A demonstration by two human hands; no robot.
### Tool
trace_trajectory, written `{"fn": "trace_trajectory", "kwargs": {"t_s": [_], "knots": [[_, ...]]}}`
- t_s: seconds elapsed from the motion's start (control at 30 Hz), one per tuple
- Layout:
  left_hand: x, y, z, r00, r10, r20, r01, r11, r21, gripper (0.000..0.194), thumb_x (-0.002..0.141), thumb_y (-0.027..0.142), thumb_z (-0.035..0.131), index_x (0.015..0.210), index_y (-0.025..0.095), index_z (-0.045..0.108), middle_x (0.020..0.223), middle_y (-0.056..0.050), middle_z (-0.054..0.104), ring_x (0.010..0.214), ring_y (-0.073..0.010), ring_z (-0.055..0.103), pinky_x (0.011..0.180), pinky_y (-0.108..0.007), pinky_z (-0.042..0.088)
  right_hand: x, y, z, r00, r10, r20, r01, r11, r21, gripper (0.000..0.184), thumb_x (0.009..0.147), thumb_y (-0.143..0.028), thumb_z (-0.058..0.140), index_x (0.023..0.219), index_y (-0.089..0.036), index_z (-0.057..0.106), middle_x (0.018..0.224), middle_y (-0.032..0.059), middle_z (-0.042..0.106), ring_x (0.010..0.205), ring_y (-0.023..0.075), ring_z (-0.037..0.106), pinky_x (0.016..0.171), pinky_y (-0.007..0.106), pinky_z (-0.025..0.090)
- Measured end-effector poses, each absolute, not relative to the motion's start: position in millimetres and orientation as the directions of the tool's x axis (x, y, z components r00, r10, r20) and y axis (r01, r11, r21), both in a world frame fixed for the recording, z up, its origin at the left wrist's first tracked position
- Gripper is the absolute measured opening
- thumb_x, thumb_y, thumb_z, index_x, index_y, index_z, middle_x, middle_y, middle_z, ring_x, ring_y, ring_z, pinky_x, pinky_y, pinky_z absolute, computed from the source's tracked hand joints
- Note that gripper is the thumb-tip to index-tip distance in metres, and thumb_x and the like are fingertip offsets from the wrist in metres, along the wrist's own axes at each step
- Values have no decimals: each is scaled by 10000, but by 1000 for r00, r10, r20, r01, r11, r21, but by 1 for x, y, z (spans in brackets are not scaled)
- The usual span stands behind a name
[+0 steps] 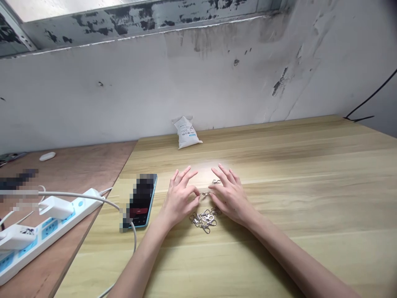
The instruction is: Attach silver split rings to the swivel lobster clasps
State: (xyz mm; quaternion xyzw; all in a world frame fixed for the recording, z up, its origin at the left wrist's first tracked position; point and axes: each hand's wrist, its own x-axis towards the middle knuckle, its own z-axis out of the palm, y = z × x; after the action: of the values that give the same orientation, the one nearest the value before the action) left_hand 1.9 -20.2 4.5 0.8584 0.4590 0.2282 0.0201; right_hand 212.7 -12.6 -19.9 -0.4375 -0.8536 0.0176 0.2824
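Observation:
Between my hands is a small silver swivel clasp point(204, 194), held just above the wooden table. The thumb and index finger of my left hand point(181, 196) pinch its left end, with the other fingers spread. At its right end are the thumb and index fingertips of my right hand point(228, 193), slightly apart around it; the other fingers stretch forward. Below the hands lies a loose pile of several silver swivel clasps point(204, 219), partly under my right hand. Another metal clasp point(216, 181) rests beyond, beneath my right fingers.
Left of my left forearm lies a phone point(141, 203), with a white cable point(135, 240) beside it. A white power strip point(51, 227) with plugs sits on the brown table at left. A white plastic packet point(187, 132) stands near the wall point(139, 91).

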Motion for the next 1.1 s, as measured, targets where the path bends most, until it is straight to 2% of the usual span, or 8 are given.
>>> {"fn": "trace_trajectory", "kwargs": {"t_s": [0.1, 0.23, 0.43, 0.57, 0.73, 0.9, 1.1], "knots": [[1, -20, 5, 455, 815, 358, 763, -564, 316, 104, 846, 212, 616, 768, 220, 685, 1468, -53, 474, 1451, -304, 274, 1173, -624, 179, 213, -12, -21, -470, 753, 460, 743, 619, -255, 177, 892, -318, 599, 1007, -218, 690, 1482, 127, 432, 1454, 323, 223, 1147, 568, 222], [0, -18, 3, 429, 837, 338, 718, -544, 434, 85, 848, 238, 649, 787, 232, 707, 1504, -38, 432, 1476, -296, 216, 1180, -635, 137, 209, -13, -23, -486, 724, 489, 727, 645, -233, 223, 847, -404, 671, 981, -229, 698, 1491, 122, 428, 1459, 310, 217, 1166, 565, 176], [1, -19, 7, 388, 872, 299, 643, -488, 590, 89, 846, 298, 679, 787, 245, 719, 1510, -13, 425, 1488, -280, 186, 1186, -623, 156, 201, -14, -26, -454, 695, 558, 720, 655, -230, 147, 870, -368, 654, 867, -235, 715, 1441, 99, 495, 1438, 295, 279, 1166, 564, 178], [1, -20, 8, 369, 887, 277, 597, -455, 661, 102, 856, 319, 669, 799, 253, 721, 1519, -2, 411, 1494, -272, 165, 1189, -613, 176, 201, -15, -24, -436, 681, 588, 714, 659, -235, 147, 899, -327, 613, 871, -236, 725, 1412, 99, 522, 1422, 292, 313, 1157, 560, 211], [1, -20, 8, 366, 891, 268, 569, -442, 693, 107, 864, 325, 657, 812, 255, 719, 1523, 2, 405, 1498, -266, 150, 1191, -586, 204, 201, -16, -23, -441, 664, 604, 703, 674, -227, 151, 907, -275, 584, 883, -235, 728, 1398, 101, 532, 1419, 282, 320, 1159, 551, 218], [2, -20, 8, 358, 894, 270, 569, -438, 695, 102, 866, 318, 652, 808, 255, 708, 1529, 11, 394, 1499, -255, 146, 1195, -564, 211, 199, -16, -22, -438, 655, 616, 705, 675, -217, 172, 904, -332, 597, 883, -223, 728, 1396, 115, 534, 1416, 288, 325, 1163, 548, 212], [4, -21, 9, 366, 885, 288, 578, -459, 675, 102, 869, 301, 647, 811, 243, 707, 1526, -8, 400, 1500, -261, 146, 1198, -600, 160, 197, -17, -21, -434, 653, 621, 720, 665, -196, 199, 917, -351, 579, 867, -229, 729, 1365, 107, 566, 1400, 283, 357, 1167, 555, 190]]}}
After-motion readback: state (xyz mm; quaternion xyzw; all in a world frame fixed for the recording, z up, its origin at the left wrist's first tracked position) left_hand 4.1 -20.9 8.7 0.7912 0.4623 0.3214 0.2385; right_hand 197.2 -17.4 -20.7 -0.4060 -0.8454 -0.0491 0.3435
